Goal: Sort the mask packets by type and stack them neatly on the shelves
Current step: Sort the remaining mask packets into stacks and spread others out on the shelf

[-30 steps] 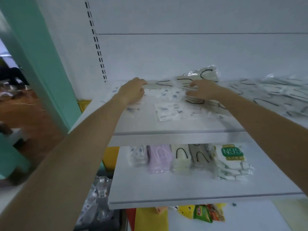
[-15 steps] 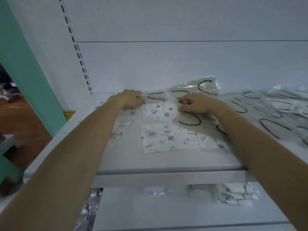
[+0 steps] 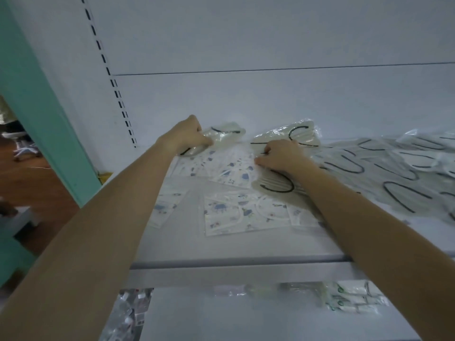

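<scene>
– on the upper shelf, what is the person holding?

– the left hand has its grip closed round a tan packet with black loops, right by the back wall.

– and the other hand?

– the right hand lies with bent fingers on a second tan packet. nobody can tell if that grip pinches the wrap or only presses on it.

– where are the rest?

– blue print packets lie flat and mixed up between the two arms. a big heap of tan packets spreads out to the right. white and green packets sit on the lower shelf.

– will they be hard to pick up?

– they look very light and soft. the clear wrap looks shiny, so it may slip, and it bends easily. a pinch at a packet's edge or corner should do, thumb on top and fingers under. squeezing the middle could crush the mask inside. stacked ones may slide, so each pile likely needs a pat to sit flat.
</scene>
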Demonstrator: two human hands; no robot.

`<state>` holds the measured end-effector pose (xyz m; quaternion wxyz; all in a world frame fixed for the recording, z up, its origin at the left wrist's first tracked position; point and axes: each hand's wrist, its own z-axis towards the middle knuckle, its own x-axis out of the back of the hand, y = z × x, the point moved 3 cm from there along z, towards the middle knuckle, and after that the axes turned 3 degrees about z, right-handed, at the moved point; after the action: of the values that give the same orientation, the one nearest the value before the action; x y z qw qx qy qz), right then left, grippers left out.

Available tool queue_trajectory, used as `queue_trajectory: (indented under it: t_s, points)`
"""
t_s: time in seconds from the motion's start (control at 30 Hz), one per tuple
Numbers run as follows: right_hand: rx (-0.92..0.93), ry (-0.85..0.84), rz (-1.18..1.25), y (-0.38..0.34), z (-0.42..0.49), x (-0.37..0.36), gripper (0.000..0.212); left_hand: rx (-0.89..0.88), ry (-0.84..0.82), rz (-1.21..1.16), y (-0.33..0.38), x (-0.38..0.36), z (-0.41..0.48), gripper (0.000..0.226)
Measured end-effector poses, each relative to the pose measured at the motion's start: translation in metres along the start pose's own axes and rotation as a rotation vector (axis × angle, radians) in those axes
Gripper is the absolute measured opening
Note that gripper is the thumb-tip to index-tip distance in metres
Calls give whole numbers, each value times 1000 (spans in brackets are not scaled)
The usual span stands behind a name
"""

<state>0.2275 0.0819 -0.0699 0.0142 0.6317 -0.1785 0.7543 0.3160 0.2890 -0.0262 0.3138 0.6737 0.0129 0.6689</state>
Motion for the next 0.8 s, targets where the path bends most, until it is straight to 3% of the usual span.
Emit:
queue_trajectory:
  t_s: [0.13, 0.23, 0.4, 0.5, 0.6, 0.7, 0.8]
  points:
    - [-19, 75, 144, -1, -6, -2, 25, 134, 15, -361, 2, -1, -9, 42]
    - [-55, 166, 331, 2, -11, 4, 21, 144, 19, -407, 3, -15, -12, 25]
    - [-114, 415, 625, 11, -22, 22, 25, 102, 29, -510, 6, -27, -19, 29]
    - [-17, 491, 731, 10, -26, 29, 19, 107, 50, -645, 4, -26, -19, 23]
    - [217, 386, 651, -5, -29, 26, 23, 194, 3, -839, 2, -30, -22, 37]
    - [493, 101, 385, -23, -33, 10, 29, 277, -68, -975, 3, -33, -26, 55]
    - [585, -175, 208, -32, -37, -6, 37, 280, -128, -980, 2, -35, -32, 45]
